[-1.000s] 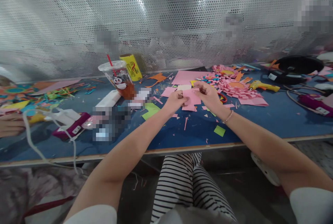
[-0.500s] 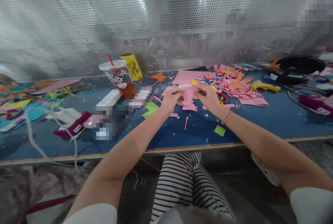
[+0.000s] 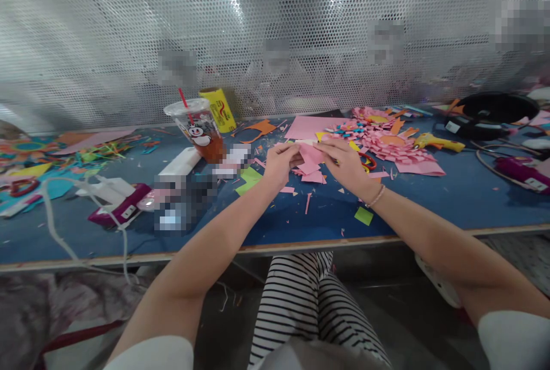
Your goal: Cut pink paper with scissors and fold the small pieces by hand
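A piece of pink paper (image 3: 310, 155) is held up above the blue table between my two hands. My left hand (image 3: 281, 162) pinches its left edge. At its upper right, the thumb and fingers of my right hand (image 3: 341, 162) are closed on the same paper. More small pink paper pieces (image 3: 313, 177) lie just below it. Red-handled scissors (image 3: 368, 161) are partly hidden behind my right hand. Pink fringed paper flowers (image 3: 389, 144) with orange centres rest to the right, on a pink sheet.
A plastic drink cup (image 3: 201, 135) with a red straw stands at left, near a yellow packet (image 3: 218, 111). A purple power strip (image 3: 120, 207) with white cables lies front left. At right are a yellow glue gun (image 3: 438, 142) and a black round container (image 3: 494, 115).
The pink paper has tilted, its right side shifting upward. My right hand has moved slightly left, its fingers now nearer the paper's top edge. The left hand has barely moved.
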Motion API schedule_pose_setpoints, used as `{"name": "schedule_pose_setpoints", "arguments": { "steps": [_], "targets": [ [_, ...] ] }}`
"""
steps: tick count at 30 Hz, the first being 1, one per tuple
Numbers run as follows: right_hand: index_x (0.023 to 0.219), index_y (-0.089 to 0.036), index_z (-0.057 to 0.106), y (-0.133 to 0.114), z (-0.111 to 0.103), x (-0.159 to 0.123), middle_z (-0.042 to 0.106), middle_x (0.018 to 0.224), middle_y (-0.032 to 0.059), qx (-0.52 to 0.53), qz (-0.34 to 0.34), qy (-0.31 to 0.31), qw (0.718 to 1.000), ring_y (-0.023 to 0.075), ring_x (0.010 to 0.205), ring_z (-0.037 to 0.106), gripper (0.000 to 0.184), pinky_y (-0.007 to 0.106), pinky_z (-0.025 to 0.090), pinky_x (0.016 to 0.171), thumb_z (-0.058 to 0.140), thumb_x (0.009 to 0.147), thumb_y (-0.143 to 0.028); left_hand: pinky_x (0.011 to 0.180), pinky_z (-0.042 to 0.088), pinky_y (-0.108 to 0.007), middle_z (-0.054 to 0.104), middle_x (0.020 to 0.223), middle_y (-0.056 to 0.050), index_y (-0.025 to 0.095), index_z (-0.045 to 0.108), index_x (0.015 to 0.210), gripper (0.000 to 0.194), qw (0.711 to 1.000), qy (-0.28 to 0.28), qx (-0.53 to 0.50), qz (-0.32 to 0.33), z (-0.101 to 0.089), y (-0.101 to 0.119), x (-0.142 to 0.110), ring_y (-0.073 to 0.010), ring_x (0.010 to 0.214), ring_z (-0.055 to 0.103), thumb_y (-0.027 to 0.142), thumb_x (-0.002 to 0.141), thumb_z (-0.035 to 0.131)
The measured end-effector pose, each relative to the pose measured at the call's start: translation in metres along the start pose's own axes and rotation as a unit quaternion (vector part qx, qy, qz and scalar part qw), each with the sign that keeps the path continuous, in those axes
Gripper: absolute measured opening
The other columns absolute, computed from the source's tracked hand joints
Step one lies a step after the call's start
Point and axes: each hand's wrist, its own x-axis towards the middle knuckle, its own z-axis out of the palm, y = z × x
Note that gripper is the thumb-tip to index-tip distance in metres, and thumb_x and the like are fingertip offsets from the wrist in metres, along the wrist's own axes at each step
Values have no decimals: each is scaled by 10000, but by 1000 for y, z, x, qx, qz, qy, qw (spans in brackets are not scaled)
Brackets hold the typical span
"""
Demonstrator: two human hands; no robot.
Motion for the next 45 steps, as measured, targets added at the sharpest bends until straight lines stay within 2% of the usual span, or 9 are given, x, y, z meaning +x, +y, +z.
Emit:
{"name": "schedule_pose_setpoints", "arguments": {
  "steps": [5,10,16,26,31,40,45],
  "targets": [
    [1198,-275,561,1,-3,-1,611,1145,57,-35,-55,-44,997,189,1076,538,394,421,422,939,390,875,-130,658,505,-312,604,592,-7,131,607,653,188,1000,-7,-20,-17,-1,2,0,-131,557,608,276,572,697],
    [1261,-256,502,-4,-6,-1,567,1226,68,-85,-112,-77,987,186,1091,523,443,405,421,933,376,869,-93,603,490,-289,606,569,-4,136,584,629,173,999,0,-31,-29,0,5,-1,-127,520,591,265,562,677],
    [1291,-216,473,-5,-5,-1,526,1292,81,-94,-131,-124,979,214,1140,481,465,447,410,967,389,852,-88,611,486,-275,606,569,-3,142,565,626,175,998,8,-32,-51,1,7,-2,-118,528,583,257,547,669],
    [1267,-164,486,-5,-5,0,563,1219,109,-113,-151,-122,974,221,1116,495,419,446,435,950,379,866,-105,636,487,-300,601,585,-11,135,572,630,181,999,-4,-22,-41,1,5,-1,-123,545,578,266,565,679],
    [1303,-180,444,-5,-5,0,545,1230,119,-97,-145,-131,976,245,1156,467,449,486,417,958,390,861,-119,641,483,-287,599,581,-8,137,569,633,178,999,-9,-25,-45,1,6,-2,-116,555,576,268,566,670],
    [1249,-157,492,-7,-6,1,549,1206,128,-114,-162,-130,972,232,1104,495,389,450,428,941,386,874,-154,618,476,-284,625,619,-38,126,592,663,213,999,-13,-25,-45,0,7,-1,-135,576,591,310,580,662],
    [1217,-128,520,-9,-7,1,554,1195,144,-120,-170,-130,969,242,1097,497,370,448,434,927,388,872,-146,610,485,-279,607,594,-15,122,602,648,241,999,-31,-10,-29,0,7,-2,-124,567,589,328,569,699]
  ]
}}
